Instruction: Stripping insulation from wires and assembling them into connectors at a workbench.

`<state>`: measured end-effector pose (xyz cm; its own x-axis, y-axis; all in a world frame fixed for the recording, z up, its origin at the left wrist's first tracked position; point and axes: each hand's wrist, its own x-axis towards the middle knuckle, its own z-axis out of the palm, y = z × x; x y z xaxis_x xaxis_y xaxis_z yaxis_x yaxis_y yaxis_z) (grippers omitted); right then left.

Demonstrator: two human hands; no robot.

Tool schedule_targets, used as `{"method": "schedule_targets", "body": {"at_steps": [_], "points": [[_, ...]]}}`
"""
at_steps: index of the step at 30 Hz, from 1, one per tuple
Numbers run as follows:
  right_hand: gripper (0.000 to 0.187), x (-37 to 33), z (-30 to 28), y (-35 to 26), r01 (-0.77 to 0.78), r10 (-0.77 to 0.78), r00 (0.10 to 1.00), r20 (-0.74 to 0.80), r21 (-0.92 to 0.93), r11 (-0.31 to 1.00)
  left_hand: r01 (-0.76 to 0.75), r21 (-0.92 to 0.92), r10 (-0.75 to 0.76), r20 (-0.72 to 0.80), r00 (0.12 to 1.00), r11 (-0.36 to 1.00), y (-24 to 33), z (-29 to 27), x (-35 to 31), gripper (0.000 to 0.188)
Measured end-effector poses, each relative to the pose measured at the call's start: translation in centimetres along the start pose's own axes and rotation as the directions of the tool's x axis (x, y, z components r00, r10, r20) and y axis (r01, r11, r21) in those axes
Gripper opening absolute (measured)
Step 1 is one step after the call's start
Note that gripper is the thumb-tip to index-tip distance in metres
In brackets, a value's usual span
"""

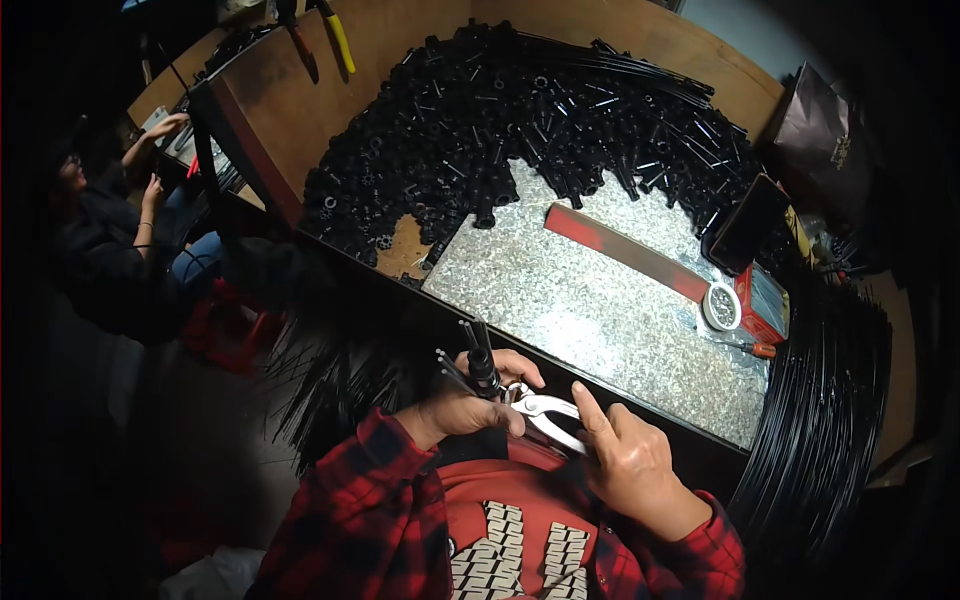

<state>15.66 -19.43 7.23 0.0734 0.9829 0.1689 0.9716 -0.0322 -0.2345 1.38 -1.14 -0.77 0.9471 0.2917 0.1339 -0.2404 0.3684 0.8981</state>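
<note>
My left hand (pixel 452 414) is wrapped round a bundle of thin black rods with a ribbed black collar (pixel 484 372); the rods' pale tips point up and away from me. In my right hand (pixel 638 462) are pliers with white, curved handles (pixel 548 406), its index finger stretched out along them. The jaws meet the work beside the collar, close to my left thumb and fingers. Exactly what they bite on is too small to make out. Both hands are above my lap, just short of the table's near edge.
A large heap of black tubular parts (pixel 480 130) covers the back of the speckled tabletop (pixel 560 290). On it lie a reddish bar (pixel 625 253), a white bowl of small metal pieces (pixel 721 306) and an orange-handled screwdriver (pixel 760 350). Long black rods (pixel 815 400) hang at right. Another person (pixel 120 230) sits at left.
</note>
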Motion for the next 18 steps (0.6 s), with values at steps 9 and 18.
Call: {"method": "schedule_targets", "body": {"at_steps": [9,18], "points": [[0.066,-0.4,0.6,0.5,0.008,-0.015,0.997,-0.071,-0.102,0.995,0.014,0.114,-0.005,-0.075,0.997,0.993,-0.1,1.0,-0.1,0.053],[0.066,-0.4,0.0,0.5,0.023,-0.034,0.997,-0.071,-0.149,0.989,-0.014,0.254,0.038,-0.089,0.995,0.967,-0.6,1.4,0.0,0.061]]}}
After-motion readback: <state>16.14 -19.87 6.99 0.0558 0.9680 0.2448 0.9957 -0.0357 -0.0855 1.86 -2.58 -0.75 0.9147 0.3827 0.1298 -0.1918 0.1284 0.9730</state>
